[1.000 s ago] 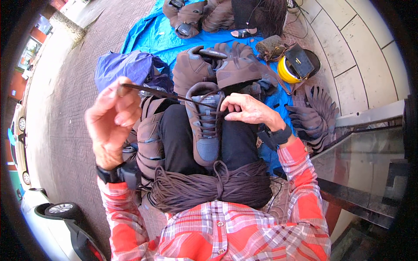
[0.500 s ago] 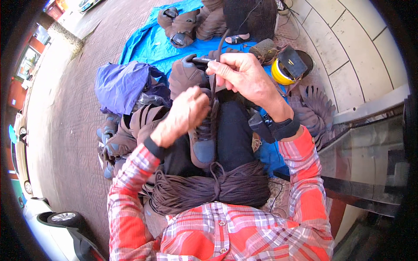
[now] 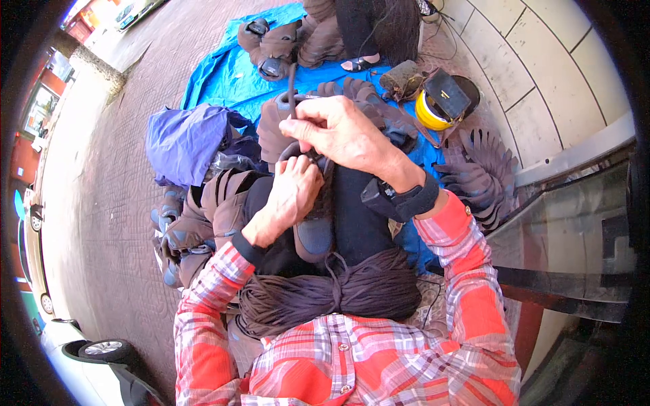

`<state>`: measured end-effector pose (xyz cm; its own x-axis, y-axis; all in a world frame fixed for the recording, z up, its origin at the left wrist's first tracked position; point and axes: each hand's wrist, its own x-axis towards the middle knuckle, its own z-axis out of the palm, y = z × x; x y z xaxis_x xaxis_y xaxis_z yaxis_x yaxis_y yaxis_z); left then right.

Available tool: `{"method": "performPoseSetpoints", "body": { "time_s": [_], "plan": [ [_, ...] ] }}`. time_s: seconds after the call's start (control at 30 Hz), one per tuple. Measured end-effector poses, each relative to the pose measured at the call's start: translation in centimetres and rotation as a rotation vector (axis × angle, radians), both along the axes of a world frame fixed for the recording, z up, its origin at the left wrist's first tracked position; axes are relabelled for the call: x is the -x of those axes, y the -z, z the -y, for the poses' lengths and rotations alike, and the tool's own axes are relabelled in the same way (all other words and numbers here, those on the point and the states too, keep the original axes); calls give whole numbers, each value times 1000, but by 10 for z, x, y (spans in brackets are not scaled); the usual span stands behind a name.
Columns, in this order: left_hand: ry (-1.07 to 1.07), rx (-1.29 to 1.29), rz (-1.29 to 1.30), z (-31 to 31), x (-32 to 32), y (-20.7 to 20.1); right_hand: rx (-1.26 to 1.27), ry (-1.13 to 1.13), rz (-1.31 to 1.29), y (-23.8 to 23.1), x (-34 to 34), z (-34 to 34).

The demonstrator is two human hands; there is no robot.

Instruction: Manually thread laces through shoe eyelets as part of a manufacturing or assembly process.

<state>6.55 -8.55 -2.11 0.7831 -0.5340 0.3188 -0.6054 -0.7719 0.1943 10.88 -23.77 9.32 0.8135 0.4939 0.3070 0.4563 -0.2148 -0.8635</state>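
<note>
A brown shoe with a grey-blue toe (image 3: 315, 237) lies between my legs, toe toward me. My left hand (image 3: 296, 189) is closed at its upper part, near the collar, fingers curled against it; its fingertips are partly hidden. Above it my right hand (image 3: 342, 132) pinches a dark brown shoelace (image 3: 292, 88), whose end sticks up past the thumb. Both hands cover most of the shoe's lacing. Across my lap rests a thick bundle of brown shoelaces (image 3: 372, 287), tied round its middle.
Brown shoes (image 3: 183, 230) pile up at my left beside a purple cloth (image 3: 186, 142). More shoes (image 3: 274, 47) sit on a blue tarp (image 3: 223, 74) ahead, near another person's foot (image 3: 361, 63). At right are a yellow bucket (image 3: 430, 115), a dark wallet-like case (image 3: 447, 93) and fanned shoes (image 3: 481, 176).
My right hand has moved left and slightly down with the shoelace. My left hand has come down onto the shoe's upper part, its fingers now curled there.
</note>
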Motion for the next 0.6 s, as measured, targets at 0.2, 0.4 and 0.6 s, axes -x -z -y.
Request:
{"method": "performPoseSetpoints", "body": {
  "time_s": [0.2, 0.4, 0.6],
  "plan": [
    [3, 83, 7, 0, 2, 9, -6, -31, -11, -7, -1, -5],
    [-44, 641, -105, 3, -17, 13, 29, -51, 280, -19, 3, -4],
    [-141, 641, -326, -3, -47, 8, 59, -11, 231, -39, 6, -3]
  ]
}}
